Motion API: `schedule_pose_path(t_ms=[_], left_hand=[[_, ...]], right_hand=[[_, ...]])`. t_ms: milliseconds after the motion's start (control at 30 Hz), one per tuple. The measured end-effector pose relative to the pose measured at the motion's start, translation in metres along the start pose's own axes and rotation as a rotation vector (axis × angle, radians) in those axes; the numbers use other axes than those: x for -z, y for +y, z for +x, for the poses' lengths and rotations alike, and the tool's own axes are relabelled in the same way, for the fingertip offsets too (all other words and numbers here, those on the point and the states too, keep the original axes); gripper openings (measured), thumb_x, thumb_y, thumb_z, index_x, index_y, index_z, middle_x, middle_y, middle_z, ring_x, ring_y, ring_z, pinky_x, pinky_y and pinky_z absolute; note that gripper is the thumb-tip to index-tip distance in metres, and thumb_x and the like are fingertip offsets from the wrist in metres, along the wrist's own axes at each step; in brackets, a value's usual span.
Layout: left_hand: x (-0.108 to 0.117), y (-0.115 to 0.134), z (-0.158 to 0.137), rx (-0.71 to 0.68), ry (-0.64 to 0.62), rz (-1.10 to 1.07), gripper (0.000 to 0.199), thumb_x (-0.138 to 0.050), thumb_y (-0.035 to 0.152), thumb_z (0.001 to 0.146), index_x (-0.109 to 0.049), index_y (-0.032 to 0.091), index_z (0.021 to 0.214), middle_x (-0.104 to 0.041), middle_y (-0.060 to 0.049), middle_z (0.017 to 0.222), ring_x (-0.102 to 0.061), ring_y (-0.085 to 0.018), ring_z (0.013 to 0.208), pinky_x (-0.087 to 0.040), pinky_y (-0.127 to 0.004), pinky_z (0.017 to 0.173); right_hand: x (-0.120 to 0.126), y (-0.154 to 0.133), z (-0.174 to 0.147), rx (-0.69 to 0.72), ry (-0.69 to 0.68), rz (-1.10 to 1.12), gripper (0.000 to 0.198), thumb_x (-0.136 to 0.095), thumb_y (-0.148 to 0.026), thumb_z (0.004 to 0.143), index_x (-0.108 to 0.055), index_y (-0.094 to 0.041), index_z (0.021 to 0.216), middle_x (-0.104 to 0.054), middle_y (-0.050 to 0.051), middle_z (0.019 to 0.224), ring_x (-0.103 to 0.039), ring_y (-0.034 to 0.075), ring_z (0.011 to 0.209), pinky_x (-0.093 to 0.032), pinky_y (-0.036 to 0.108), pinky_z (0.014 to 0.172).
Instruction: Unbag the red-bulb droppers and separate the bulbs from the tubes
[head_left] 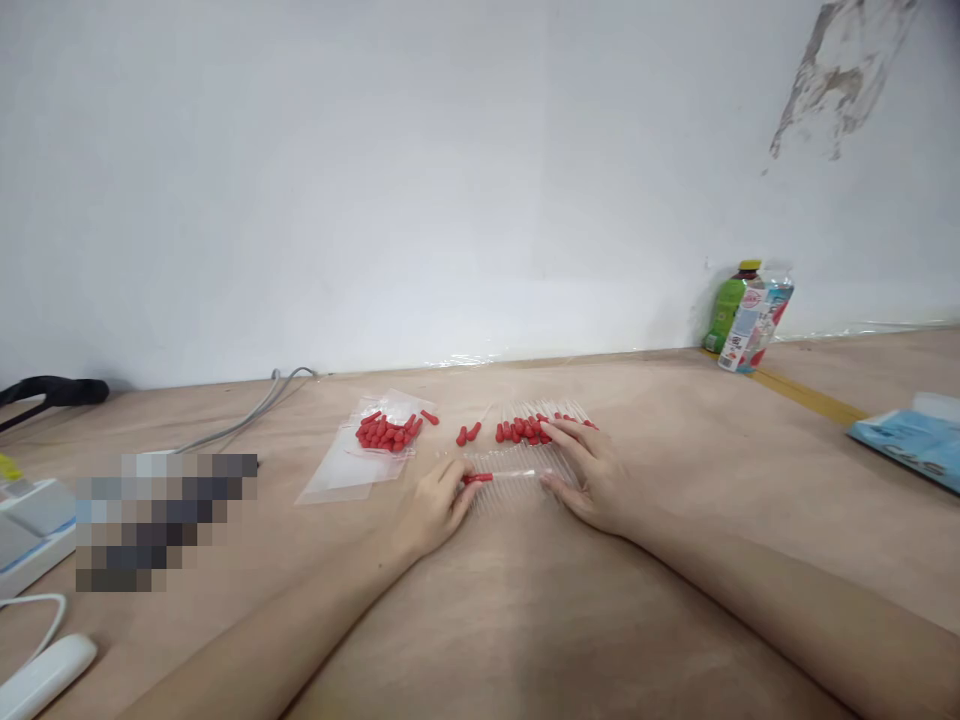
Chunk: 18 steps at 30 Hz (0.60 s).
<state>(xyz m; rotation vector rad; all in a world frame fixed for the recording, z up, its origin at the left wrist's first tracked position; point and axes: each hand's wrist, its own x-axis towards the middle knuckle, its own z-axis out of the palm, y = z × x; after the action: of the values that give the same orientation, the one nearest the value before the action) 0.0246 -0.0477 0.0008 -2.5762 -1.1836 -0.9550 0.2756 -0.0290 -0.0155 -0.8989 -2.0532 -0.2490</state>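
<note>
My left hand (pixel 439 505) pinches the red rubber bulb (pixel 480 478) of a dropper. Its clear tube (pixel 516 474) points right, toward my right hand. With thumb and fingers apart, my right hand (pixel 600 478) reaches over the row of droppers with red bulbs (pixel 517 430). Its fingertips are at those bulbs, and its thumb is close to the tip of the held tube; whether it touches cannot be told. Under both hands lie many clear tubes (pixel 502 498) side by side. Two bulbed droppers (pixel 469 433) lie apart, left of the row.
Loose red bulbs (pixel 386 433) are heaped on clear plastic bags (pixel 337 482) at the left. Two bottles (pixel 750 320) stand by the wall at the right, with a blue packet (pixel 911 440) nearer. A grey cable (pixel 255 412) and a white device (pixel 49 675) are on the left.
</note>
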Motion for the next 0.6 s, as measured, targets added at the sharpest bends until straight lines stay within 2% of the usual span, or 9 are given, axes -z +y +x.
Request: schedule_pose_path(t_ms=[133, 333, 467, 600], left_hand=[[-0.008, 0.006, -0.002, -0.077, 0.022, -0.061, 0.008, -0.046, 0.021, 0.085, -0.051, 0.017, 0.090, -0.058, -0.002, 0.079, -0.056, -0.013, 0.072, -0.046, -0.024, 0.065], [-0.008, 0.006, 0.000, -0.129, 0.079, -0.083, 0.015, -0.048, 0.021, 0.084, -0.052, 0.018, 0.098, -0.061, -0.005, 0.087, -0.058, -0.015, 0.083, -0.048, -0.027, 0.073], [-0.009, 0.009, 0.006, -0.187, 0.051, -0.023, 0.025, -0.052, 0.029, 0.082, -0.054, 0.019, 0.105, -0.062, -0.008, 0.103, -0.054, -0.021, 0.099, -0.043, -0.037, 0.085], [-0.014, 0.012, 0.011, -0.205, 0.056, -0.005, 0.015, -0.049, 0.023, 0.084, -0.059, 0.020, 0.094, -0.066, -0.004, 0.093, -0.056, -0.018, 0.093, -0.042, -0.036, 0.084]], right_hand=[[0.001, -0.001, 0.001, 0.139, -0.077, -0.011, 0.038, -0.054, -0.037, 0.079, -0.053, -0.023, 0.115, -0.054, 0.008, 0.117, -0.046, 0.023, 0.108, -0.035, 0.042, 0.092], [-0.004, 0.001, 0.001, 0.216, -0.092, 0.020, 0.018, -0.053, -0.034, 0.081, -0.064, -0.028, 0.095, -0.063, 0.003, 0.101, -0.051, 0.020, 0.102, -0.032, 0.042, 0.091], [-0.002, -0.001, 0.002, 0.229, -0.128, 0.023, 0.018, -0.053, -0.034, 0.082, -0.064, -0.030, 0.095, -0.064, 0.002, 0.099, -0.051, 0.020, 0.101, -0.030, 0.043, 0.091], [0.003, -0.010, 0.005, 0.195, -0.188, 0.015, 0.022, -0.050, -0.035, 0.083, -0.062, -0.028, 0.100, -0.064, 0.003, 0.099, -0.052, 0.020, 0.100, -0.029, 0.044, 0.093]])
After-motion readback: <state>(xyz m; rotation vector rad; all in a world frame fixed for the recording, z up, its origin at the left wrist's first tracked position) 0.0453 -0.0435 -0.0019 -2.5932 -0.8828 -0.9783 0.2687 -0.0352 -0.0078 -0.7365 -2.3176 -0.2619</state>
